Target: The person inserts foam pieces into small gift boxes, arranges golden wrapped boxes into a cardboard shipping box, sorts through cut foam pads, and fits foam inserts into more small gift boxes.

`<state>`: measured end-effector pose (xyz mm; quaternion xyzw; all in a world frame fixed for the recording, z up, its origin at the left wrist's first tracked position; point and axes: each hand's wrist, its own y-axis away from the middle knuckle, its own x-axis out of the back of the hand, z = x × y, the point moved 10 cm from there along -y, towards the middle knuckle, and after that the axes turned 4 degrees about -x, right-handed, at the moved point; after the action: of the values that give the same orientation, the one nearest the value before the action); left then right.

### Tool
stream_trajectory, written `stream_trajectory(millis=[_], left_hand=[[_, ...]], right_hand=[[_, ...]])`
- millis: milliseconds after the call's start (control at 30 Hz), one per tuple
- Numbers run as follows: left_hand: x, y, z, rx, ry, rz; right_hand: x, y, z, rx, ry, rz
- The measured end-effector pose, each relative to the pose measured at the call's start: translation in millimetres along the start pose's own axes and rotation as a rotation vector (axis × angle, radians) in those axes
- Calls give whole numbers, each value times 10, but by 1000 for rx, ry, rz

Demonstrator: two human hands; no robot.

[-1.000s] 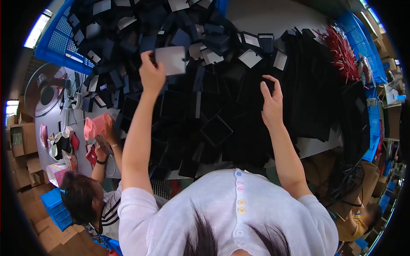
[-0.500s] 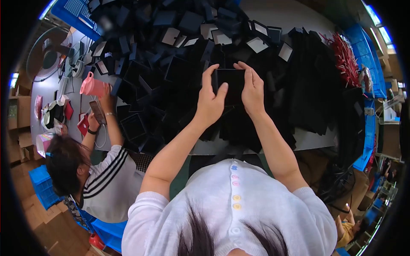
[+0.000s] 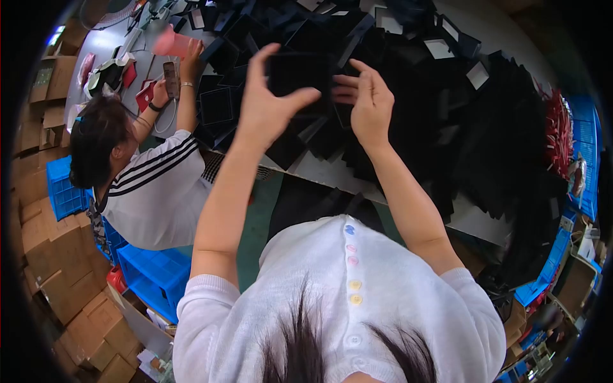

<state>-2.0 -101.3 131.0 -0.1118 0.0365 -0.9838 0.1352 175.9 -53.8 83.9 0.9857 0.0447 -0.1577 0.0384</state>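
A dark black box (image 3: 297,73) is in front of me, above the pile of black boxes. My left hand (image 3: 268,105) grips its left side, with the fingers along the edge and the thumb across the near face. My right hand (image 3: 370,105) is at the box's right edge, its index finger stretched out and the other fingers blurred by motion. Whether those fingertips touch the box I cannot tell. Below and around both hands lie many more black boxes (image 3: 233,57), some showing pale insides.
To the left, a co-worker (image 3: 147,185) holds a phone (image 3: 171,80) and a pink cup (image 3: 172,43). Dark flat pieces (image 3: 485,147) are heaped on the right, near red strips (image 3: 557,134) and a blue crate (image 3: 584,137). Cartons (image 3: 57,255) stand far left.
My view has turned, and both hands with the box have moved up and leftward in it. The right hand has spread its fingers and loosened from the box's side.
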Motion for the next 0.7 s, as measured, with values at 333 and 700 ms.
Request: stream_trajectory(millis=[333,700], left_hand=[[1101,-606,-708,348,168,48],[116,-1652,-557,-154,-245,-676]], right_hand=[[-269,786,1664,91,1465,-346],[-414,428,589,-192,761,-160]])
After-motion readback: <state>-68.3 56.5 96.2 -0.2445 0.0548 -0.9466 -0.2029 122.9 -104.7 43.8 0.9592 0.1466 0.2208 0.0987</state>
